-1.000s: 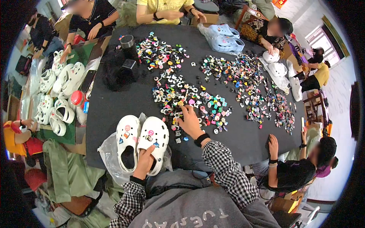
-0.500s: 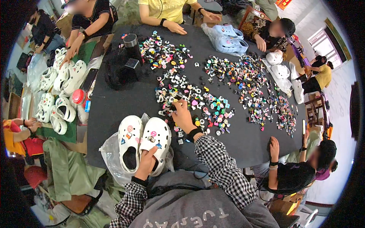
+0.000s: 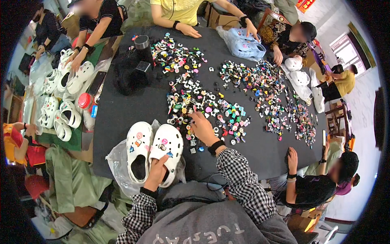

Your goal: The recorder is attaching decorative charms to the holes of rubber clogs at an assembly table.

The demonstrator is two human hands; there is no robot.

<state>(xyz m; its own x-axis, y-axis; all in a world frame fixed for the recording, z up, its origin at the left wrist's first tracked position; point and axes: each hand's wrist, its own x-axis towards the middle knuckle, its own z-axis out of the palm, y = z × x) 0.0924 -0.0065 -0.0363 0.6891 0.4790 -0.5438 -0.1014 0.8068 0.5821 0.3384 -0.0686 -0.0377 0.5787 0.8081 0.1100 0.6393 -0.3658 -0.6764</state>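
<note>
My left hand (image 3: 156,175) grips a white clog (image 3: 174,140) at its foot opening, with the fingers partly inside. That clog carries several small charms, among them a round pink one and a blue one. Its matching white clog (image 3: 132,140), also decorated, lies close on its left, and both rest on a clear plastic bag (image 3: 115,162). Farther up the table, my right hand (image 3: 204,129) reaches into a spread heap of colourful shoe charms (image 3: 199,97). Its fingers are stretched and slightly bent at the near edge of the heap; no charm shows clearly in them.
The black table (image 3: 109,126) also bears a black tumbler (image 3: 142,46), another large charm heap (image 3: 264,89) and bagged light-blue clogs (image 3: 248,49). White clogs (image 3: 81,77) and a red-lidded jar (image 3: 84,101) stand on the left side table. Several people work around.
My right hand has shifted slightly right and nearer to me, its fingers straighter. The left hand keeps its hold. Across the table, a person in yellow has put a hand on the light-blue clogs.
</note>
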